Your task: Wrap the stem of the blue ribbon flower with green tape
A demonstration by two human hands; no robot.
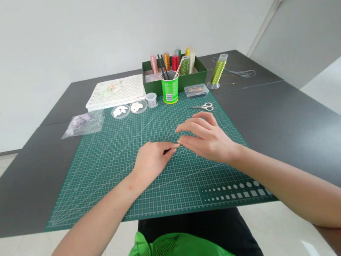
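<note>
Over the green cutting mat (111, 178), my left hand (152, 158) is closed, its thumb and forefinger pinched together. My right hand (209, 138) meets it fingertip to fingertip, also in a pinch, with its other fingers raised and spread. Whatever lies between the fingertips is too small and too covered to name. Small scissors (206, 107) with white handles lie on the mat just beyond my right hand. Farther back, a bright green can (171, 89) holds dark sticks and pale thin sticks.
A dark green box (194, 78) holds several thread spools. A yellow-green spool (218, 71) stands beside loose cord (243, 73). Nearby are a clear case (196, 90), a small stacked jar (151, 100), dishes of white pieces (120, 111), a white textured board (107, 94) and a plastic bag (82, 123).
</note>
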